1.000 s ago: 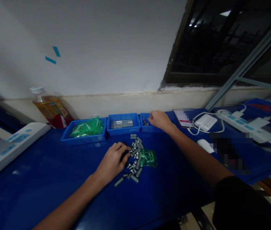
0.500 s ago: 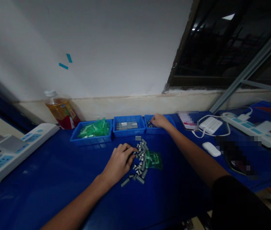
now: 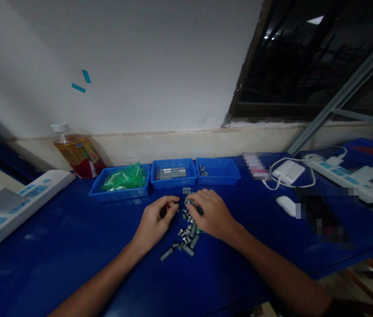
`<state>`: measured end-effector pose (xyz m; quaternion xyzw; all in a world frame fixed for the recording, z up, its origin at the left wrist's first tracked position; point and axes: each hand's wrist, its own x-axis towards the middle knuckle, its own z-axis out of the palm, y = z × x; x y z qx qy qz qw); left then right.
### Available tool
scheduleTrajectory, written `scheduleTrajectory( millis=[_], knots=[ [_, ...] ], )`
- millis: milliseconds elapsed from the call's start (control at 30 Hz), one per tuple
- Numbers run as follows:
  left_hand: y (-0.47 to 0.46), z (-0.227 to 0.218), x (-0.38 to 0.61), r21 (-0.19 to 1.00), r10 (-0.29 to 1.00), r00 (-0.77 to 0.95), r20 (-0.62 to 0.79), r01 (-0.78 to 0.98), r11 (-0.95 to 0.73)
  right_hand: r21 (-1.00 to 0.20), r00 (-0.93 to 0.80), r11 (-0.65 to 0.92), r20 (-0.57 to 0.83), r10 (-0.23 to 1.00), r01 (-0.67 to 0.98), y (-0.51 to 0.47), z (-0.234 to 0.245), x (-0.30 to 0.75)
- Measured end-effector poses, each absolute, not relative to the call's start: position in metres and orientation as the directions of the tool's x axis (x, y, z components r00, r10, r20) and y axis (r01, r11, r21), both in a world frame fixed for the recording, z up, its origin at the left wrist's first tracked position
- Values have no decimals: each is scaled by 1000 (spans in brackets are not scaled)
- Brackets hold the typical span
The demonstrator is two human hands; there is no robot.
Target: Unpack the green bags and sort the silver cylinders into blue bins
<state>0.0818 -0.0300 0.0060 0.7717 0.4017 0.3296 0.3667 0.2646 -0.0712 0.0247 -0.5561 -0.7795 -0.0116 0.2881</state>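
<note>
A loose pile of short metal screws (image 3: 185,234) and grey hexagonal standoffs (image 3: 188,250) lies on the blue table. My left hand (image 3: 155,222) is just left of the pile, thumb and fingers pinched together; a tiny bright piece shows at the tips, too small to name. Over the pile's upper part, my right hand (image 3: 213,215) has its fingers curled and its fingertips closed at a small screw (image 3: 188,201). It hides most of a green bag (image 3: 198,230) beneath. One standoff (image 3: 186,190) lies apart at the top.
Three blue bins line the wall: one with green bags (image 3: 125,177), one with rows of standoffs (image 3: 171,173), one with a few small screws (image 3: 202,170). A drink bottle (image 3: 79,152) and power strip (image 3: 24,207) stand left; a white charger (image 3: 288,172) and case (image 3: 287,205) lie right.
My right hand has come out of the right bin, back toward me, onto the pile. My left hand has drawn slightly left, off the pile. The view has shifted slightly.
</note>
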Motion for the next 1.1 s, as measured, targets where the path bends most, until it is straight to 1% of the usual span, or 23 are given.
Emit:
scheduleTrajectory(
  millis=[67,167,267,400,533,667,867,933,1000,1033,1067,1100],
  knots=[
    [-31,6,83,873,883,427,194,335,-354,-310,-256,418,450,855,854,-75,18,252],
    [-34,7,86,908,900,410,148,303,-288,-331,-242,416,456,856,847,-73,14,246],
    [-38,8,88,908,896,422,134,309,-281,-350,-232,424,475,849,835,-73,14,248],
    [-38,8,89,909,903,410,130,315,-274,-334,-281,478,493,823,812,-77,16,249],
    [-36,7,88,912,904,413,109,321,-256,-338,-269,465,490,829,818,-78,15,246],
    [-35,8,87,907,894,441,84,336,-252,-391,-245,456,482,841,799,-76,12,246],
    [-35,10,87,881,873,475,109,360,-306,-535,-211,455,455,865,712,-76,13,244],
    [-36,11,87,856,855,502,129,378,-351,-532,-183,458,490,852,712,-71,20,252],
    [-37,10,88,816,831,532,163,401,-416,-499,-115,412,522,845,762,-60,30,269],
    [-37,10,89,791,817,546,185,411,-454,-481,-61,351,520,852,803,-51,36,282],
    [-37,8,89,762,803,558,209,421,-491,-473,-7,270,487,873,838,-41,42,297],
    [-37,7,90,733,787,573,230,430,-527,-457,51,161,417,908,875,-30,48,311]
  ],
)
